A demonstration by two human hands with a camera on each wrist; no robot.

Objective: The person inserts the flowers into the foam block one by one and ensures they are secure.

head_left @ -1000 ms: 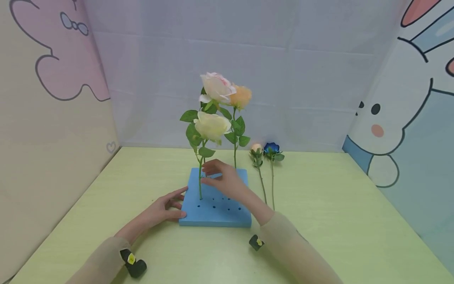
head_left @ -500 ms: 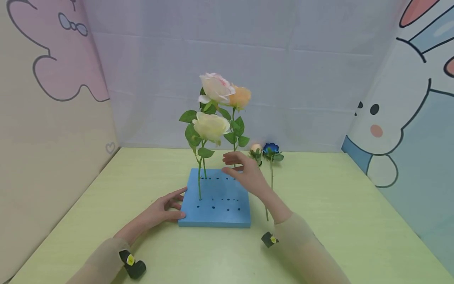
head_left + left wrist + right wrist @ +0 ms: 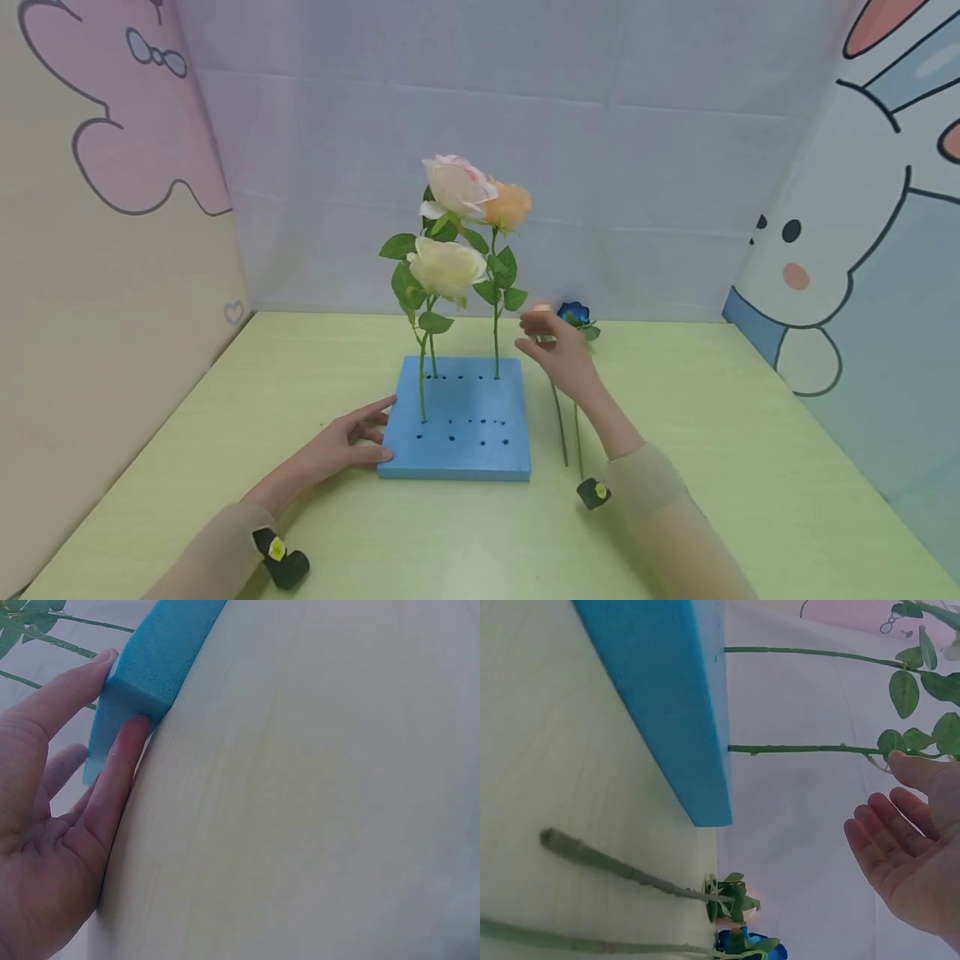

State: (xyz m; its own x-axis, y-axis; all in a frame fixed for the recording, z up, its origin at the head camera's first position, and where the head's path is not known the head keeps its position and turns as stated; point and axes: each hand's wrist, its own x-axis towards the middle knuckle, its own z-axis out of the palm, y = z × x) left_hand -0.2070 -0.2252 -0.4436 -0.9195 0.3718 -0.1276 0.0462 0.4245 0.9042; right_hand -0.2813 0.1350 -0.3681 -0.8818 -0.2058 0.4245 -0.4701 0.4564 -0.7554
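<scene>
My left hand (image 3: 348,442) steadies the left side of the blue foam block (image 3: 468,461), extended fingers touching its side and thumb at the front corner. Three artificial roses stand upright in the block's holes: a cream one (image 3: 447,268) nearest, a pale pink one (image 3: 456,185) behind it, and an orange one (image 3: 510,206) at the back right. Right of the block, my right hand (image 3: 562,358) hovers with nothing in it, fingers loosely bent. It partly covers a peach rose lying on the table; the peach bloom (image 3: 744,904) shows below the hand in the right wrist view.
A blue rose (image 3: 573,313) lies beside the peach one, its stem pointing toward me. More small holes dot the block's top. A pale cloth wall closes the back of the table (image 3: 675,417), with cartoon-printed panels on both sides.
My right hand has moved right, away from the cream rose's stem, past the orange rose's stem to over the lying peach rose. My left hand has stayed at the block.
</scene>
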